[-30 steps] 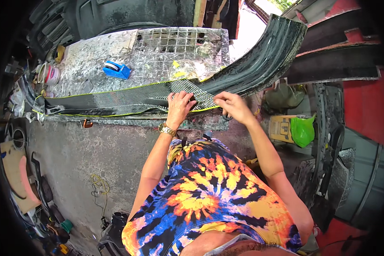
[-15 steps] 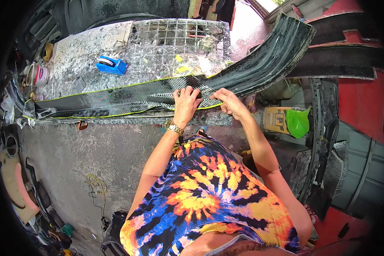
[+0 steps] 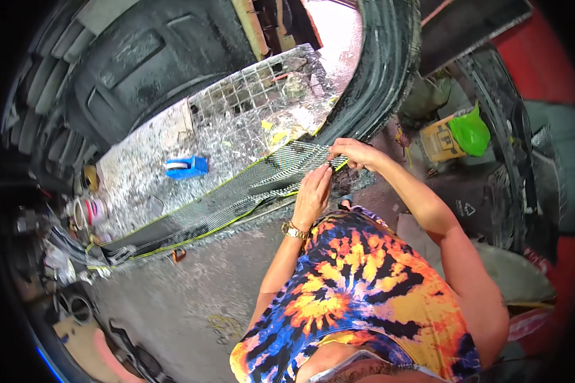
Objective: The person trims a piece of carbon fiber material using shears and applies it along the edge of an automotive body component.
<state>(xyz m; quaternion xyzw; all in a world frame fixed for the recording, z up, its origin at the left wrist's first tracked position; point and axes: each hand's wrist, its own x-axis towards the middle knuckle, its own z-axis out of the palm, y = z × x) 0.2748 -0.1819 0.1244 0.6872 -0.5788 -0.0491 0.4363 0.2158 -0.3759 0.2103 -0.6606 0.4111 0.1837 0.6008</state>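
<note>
My left hand (image 3: 313,195) has its fingers together at the near edge of a carbon fibre fabric strip (image 3: 227,195), which has yellow-green edging and lies lengthwise over a long black moulded piece (image 3: 380,80) with a curved right end. Just right of it, my right hand (image 3: 354,155) pinches the fabric close to that bend, its fingertips almost touching my left ones. Raised folds run through the strip left of my hands. A blue tape dispenser (image 3: 186,167) sits on the cluttered bench behind the strip.
The scuffed bench (image 3: 140,179) has a white tub (image 3: 94,212) at its left end. A black moulded panel (image 3: 153,57) stands behind it. A box (image 3: 441,143) with a green bag (image 3: 469,134) is at right. A yellow cable (image 3: 223,325) lies on the floor.
My view has turned, tilting the bench and strip in the picture. My left hand has shifted rightward along the fabric, up close to my right fingertips. My right hand remains near the bend.
</note>
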